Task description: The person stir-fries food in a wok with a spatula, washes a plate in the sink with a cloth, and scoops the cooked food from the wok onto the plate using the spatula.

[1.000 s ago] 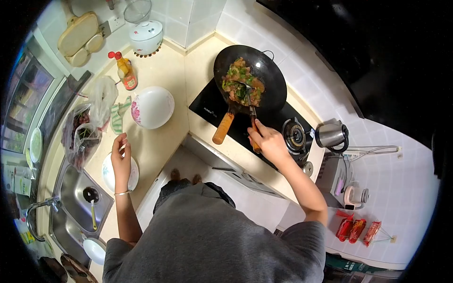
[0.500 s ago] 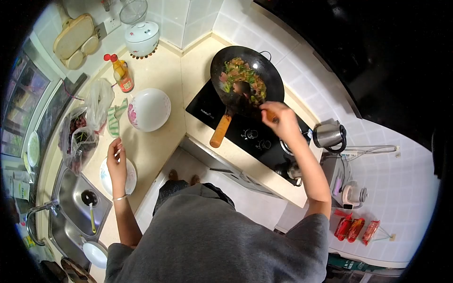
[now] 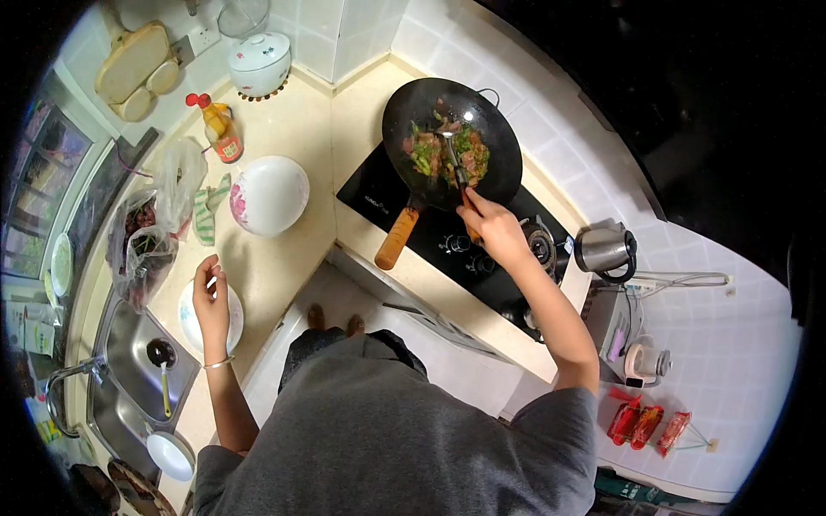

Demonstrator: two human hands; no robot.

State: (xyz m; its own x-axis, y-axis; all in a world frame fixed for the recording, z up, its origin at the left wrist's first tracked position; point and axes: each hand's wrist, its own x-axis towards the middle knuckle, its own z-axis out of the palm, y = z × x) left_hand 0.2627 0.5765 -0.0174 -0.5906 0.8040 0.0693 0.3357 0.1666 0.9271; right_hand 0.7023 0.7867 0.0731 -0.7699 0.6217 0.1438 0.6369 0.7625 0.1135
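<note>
My right hand (image 3: 495,228) is wrapped round the handle of a wok spatula (image 3: 457,163), whose metal end rests among the food. A black wok (image 3: 504,172) sits on the stove with chopped green vegetables and pieces of meat (image 3: 423,153) inside. Its wooden handle (image 3: 397,242) points toward me, untouched. My left hand (image 3: 209,292), loosely bent and holding nothing, hovers over a white plate (image 3: 234,320) on the counter. Beyond it stands a white bowl with pink flowers (image 3: 274,196).
A sauce bottle (image 3: 223,138), a green-striped cloth (image 3: 205,215) and plastic bags of produce (image 3: 148,245) lie along the left counter. The sink (image 3: 129,397) is at lower left. A steel kettle (image 3: 601,249) stands right of the black stove top (image 3: 370,193).
My right hand has turned and shifted slightly left, swinging the spatula from a low tilt to lie up across the food. The left hand stays nearly in place.
</note>
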